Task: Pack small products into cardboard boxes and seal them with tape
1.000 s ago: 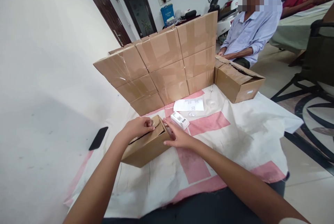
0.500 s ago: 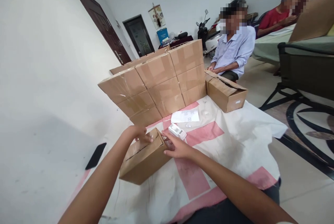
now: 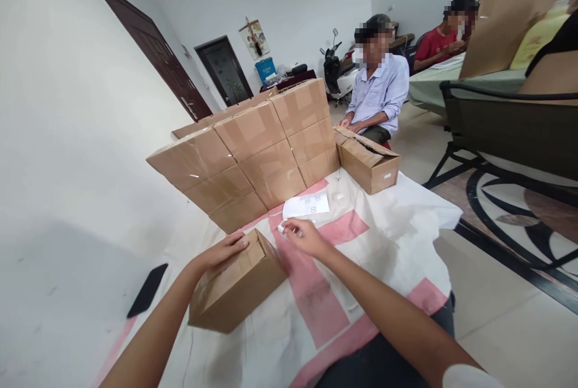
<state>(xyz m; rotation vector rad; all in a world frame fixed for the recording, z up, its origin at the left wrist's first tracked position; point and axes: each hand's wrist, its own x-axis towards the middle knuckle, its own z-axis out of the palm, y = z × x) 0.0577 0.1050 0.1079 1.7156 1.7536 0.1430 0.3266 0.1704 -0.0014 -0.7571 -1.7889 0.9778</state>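
In the head view a closed cardboard box sits tilted across my view on the cloth before me. My left hand lies on its top, fingers stretched out flat over the closed flaps. Just beyond the box's right end, my right hand is closed around a small white plastic device. Most of that device is hidden by my fingers, so its kind cannot be made out. A white printed sheet lies behind my right hand.
Stacked taped cartons form a wall behind the sheet. An open-topped long carton stands at the right, near a seated person. A black phone-like slab lies at left. Another person sits farther back.
My right hand has left the box's end and closed on the white device. My left hand has flattened onto the box top, whose flaps now lie down. The view has shifted right.
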